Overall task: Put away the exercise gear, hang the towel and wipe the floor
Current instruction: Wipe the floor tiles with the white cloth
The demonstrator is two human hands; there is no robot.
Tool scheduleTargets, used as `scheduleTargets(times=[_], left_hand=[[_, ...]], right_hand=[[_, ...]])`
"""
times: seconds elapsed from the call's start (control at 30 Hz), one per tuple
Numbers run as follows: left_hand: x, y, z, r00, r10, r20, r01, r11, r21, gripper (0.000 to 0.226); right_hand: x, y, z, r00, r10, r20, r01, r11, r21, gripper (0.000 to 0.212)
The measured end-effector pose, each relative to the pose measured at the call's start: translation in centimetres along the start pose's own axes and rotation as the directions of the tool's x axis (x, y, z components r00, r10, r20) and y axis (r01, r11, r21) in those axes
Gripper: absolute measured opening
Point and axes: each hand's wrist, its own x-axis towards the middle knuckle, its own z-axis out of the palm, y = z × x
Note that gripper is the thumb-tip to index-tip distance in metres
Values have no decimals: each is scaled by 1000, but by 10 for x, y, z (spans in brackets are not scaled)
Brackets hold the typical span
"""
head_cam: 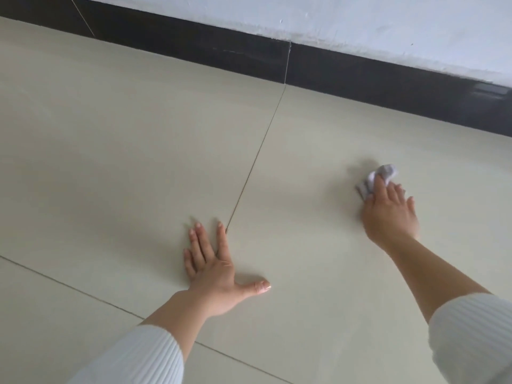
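Observation:
My right hand (389, 214) presses a small crumpled white cloth (383, 174) against the pale tiled floor (138, 148) at the right. Part of the cloth sticks out beyond my fingertips; the rest is hidden under the palm. My left hand (213, 266) lies flat on the floor near the middle, fingers spread, holding nothing, its fingertips next to a grout line. Both arms wear white ribbed sleeves. No exercise gear or towel is in view.
A black skirting strip (194, 48) runs along the foot of a white wall (360, 20) at the back. Thin grout lines (257, 153) cross the floor between large tiles.

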Motion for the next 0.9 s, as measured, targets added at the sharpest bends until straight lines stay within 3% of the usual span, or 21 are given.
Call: scheduleTargets(times=[0.03,0.1,0.23,0.33,0.43,0.53,0.57,0.6,0.63,0.73,0.8,0.9], left_hand=[[0,0,0,1000,2,0,-2,1000,-1,148],[-1,-1,0,1000,14,-7,-14,1000,-4,148],[-2,-8,-3,996,88,4,-88,996,-31,147],[-6,-28,-9,979,206,3,-206,979,9,136],[-10,-64,-20,954,300,7,-297,943,146,108],[-8,-109,-30,974,187,-126,-159,965,207,96],[-6,-123,-34,978,125,-166,-93,978,184,98],[-4,-134,-39,979,76,-192,-44,986,164,101],[-1,-143,-45,977,48,-209,-16,988,154,107],[10,-154,-58,974,71,-217,-46,992,119,123],[17,-154,-57,967,96,-238,-70,991,113,128],[23,-156,-54,967,93,-237,-65,990,123,128]], right_hand=[[-8,1,2,997,82,-9,-82,997,16,57],[-30,-16,12,994,105,-21,-103,992,69,59],[-96,-66,35,966,-252,-58,257,960,110,56],[-151,-83,45,881,-473,-19,471,871,138,52],[-197,-85,52,769,-637,51,628,768,125,49],[-216,-77,54,619,-767,167,771,634,58,50],[-213,-73,52,601,-779,181,790,613,17,50],[-205,-69,51,623,-764,170,777,629,-21,51],[-196,-66,49,689,-712,136,722,691,-41,52],[-155,-63,41,933,-359,19,358,933,22,57],[-127,-68,40,980,-198,11,197,980,39,57],[-82,-88,42,994,-106,-25,108,991,77,56]])
